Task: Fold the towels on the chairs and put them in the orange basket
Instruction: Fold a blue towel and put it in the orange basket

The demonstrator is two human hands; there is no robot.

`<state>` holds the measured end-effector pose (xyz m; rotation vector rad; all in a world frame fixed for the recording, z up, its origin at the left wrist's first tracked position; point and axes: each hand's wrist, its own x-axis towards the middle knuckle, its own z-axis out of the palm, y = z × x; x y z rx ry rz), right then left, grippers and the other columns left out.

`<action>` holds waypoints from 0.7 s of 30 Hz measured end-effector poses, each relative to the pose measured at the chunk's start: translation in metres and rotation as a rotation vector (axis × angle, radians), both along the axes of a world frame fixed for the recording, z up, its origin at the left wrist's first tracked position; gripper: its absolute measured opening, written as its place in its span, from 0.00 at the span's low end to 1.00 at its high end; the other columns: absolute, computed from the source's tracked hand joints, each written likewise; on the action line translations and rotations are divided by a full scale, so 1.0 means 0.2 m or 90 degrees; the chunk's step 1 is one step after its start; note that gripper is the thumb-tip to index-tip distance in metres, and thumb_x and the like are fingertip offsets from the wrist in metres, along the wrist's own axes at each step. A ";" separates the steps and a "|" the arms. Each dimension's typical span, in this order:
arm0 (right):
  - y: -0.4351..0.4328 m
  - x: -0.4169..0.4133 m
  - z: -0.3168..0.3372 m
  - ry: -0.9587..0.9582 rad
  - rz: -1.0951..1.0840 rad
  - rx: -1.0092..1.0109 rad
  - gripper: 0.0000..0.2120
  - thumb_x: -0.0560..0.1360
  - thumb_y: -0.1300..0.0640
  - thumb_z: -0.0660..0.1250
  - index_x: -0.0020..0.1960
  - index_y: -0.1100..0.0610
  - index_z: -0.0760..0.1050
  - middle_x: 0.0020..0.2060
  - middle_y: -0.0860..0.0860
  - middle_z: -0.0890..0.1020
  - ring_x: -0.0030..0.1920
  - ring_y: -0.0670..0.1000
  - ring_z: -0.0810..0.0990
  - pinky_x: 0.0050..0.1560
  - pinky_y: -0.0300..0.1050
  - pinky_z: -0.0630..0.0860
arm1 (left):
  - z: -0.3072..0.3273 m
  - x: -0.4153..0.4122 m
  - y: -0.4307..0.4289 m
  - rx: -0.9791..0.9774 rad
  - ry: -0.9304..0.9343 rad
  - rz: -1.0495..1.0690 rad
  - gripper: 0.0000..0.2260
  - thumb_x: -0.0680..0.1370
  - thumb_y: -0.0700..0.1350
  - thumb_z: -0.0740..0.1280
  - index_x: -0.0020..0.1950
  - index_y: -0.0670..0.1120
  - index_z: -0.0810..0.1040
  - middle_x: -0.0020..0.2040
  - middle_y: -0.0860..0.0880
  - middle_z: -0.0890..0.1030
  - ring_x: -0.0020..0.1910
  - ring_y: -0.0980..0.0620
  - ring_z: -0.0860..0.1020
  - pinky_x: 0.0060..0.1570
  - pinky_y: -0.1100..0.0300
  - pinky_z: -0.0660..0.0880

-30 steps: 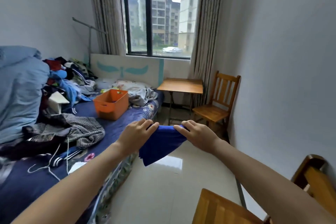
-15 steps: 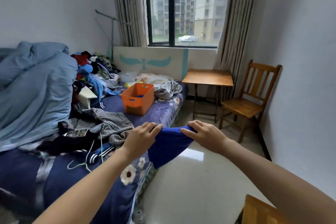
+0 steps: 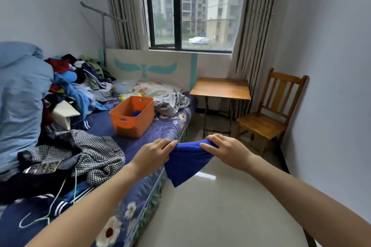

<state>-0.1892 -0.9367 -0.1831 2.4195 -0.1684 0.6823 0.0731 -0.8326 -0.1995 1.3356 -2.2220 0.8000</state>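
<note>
A folded blue towel (image 3: 185,163) hangs in front of me over the bed's edge. My left hand (image 3: 153,154) pinches its top left corner and my right hand (image 3: 225,149) pinches its top right corner. The orange basket (image 3: 132,116) stands on the bed beyond my left hand, with some blue cloth inside it. A wooden chair (image 3: 267,120) with a bare seat stands by the right wall.
The bed (image 3: 128,146) carries a pile of clothes (image 3: 76,84), a blue duvet (image 3: 18,96) and a checked garment (image 3: 94,150). A small wooden table (image 3: 220,88) stands under the window. Shiny tiled floor (image 3: 220,206) stretches to the right of the bed.
The view has shifted left and nearer to the bed, so the basket is closer. Both hands keep holding the blue towel stretched between them.
</note>
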 end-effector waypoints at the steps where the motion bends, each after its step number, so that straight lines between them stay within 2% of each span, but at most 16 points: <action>1: -0.09 0.02 -0.01 0.001 0.004 0.004 0.30 0.62 0.63 0.77 0.59 0.56 0.67 0.46 0.58 0.81 0.41 0.54 0.82 0.34 0.43 0.81 | 0.00 0.02 -0.08 0.002 -0.002 0.006 0.16 0.71 0.41 0.59 0.59 0.43 0.69 0.46 0.46 0.82 0.38 0.48 0.81 0.31 0.59 0.78; 7: -0.49 0.19 -0.06 -0.003 0.031 0.042 0.31 0.60 0.64 0.77 0.59 0.56 0.67 0.45 0.58 0.81 0.39 0.54 0.81 0.31 0.43 0.80 | -0.03 0.13 -0.37 0.004 0.033 0.043 0.14 0.72 0.43 0.58 0.57 0.43 0.70 0.44 0.46 0.83 0.38 0.50 0.82 0.34 0.60 0.78; 13: -0.82 0.40 -0.14 -0.001 0.051 0.059 0.33 0.58 0.65 0.77 0.59 0.56 0.67 0.44 0.58 0.81 0.37 0.54 0.81 0.30 0.42 0.79 | -0.10 0.31 -0.62 0.005 0.100 0.103 0.15 0.70 0.45 0.59 0.56 0.45 0.70 0.43 0.47 0.83 0.38 0.51 0.82 0.32 0.61 0.77; 15: -0.96 0.51 -0.14 -0.005 0.073 0.044 0.28 0.61 0.66 0.73 0.58 0.57 0.67 0.44 0.58 0.81 0.37 0.54 0.81 0.29 0.41 0.78 | -0.12 0.41 -0.75 -0.001 0.112 0.115 0.15 0.70 0.46 0.59 0.56 0.45 0.70 0.43 0.47 0.83 0.38 0.50 0.82 0.30 0.62 0.78; 17: -1.09 0.59 -0.12 0.000 0.088 0.034 0.20 0.67 0.65 0.62 0.58 0.56 0.67 0.43 0.57 0.81 0.37 0.54 0.80 0.29 0.40 0.78 | -0.12 0.49 -0.88 -0.004 0.120 0.119 0.15 0.70 0.46 0.59 0.56 0.45 0.70 0.43 0.47 0.83 0.37 0.51 0.82 0.30 0.63 0.78; 19: -1.27 0.67 -0.09 0.010 0.087 0.030 0.18 0.68 0.64 0.55 0.57 0.56 0.67 0.42 0.56 0.82 0.37 0.54 0.81 0.29 0.39 0.77 | -0.14 0.57 -1.04 -0.007 0.127 0.115 0.15 0.70 0.45 0.63 0.56 0.45 0.71 0.43 0.47 0.83 0.37 0.50 0.82 0.31 0.63 0.78; 21: -1.46 0.76 -0.06 0.019 0.085 0.022 0.18 0.67 0.64 0.54 0.57 0.56 0.67 0.42 0.56 0.82 0.38 0.53 0.81 0.28 0.39 0.76 | -0.15 0.65 -1.23 -0.004 0.144 0.097 0.18 0.67 0.41 0.69 0.56 0.45 0.71 0.43 0.46 0.83 0.38 0.50 0.82 0.32 0.62 0.79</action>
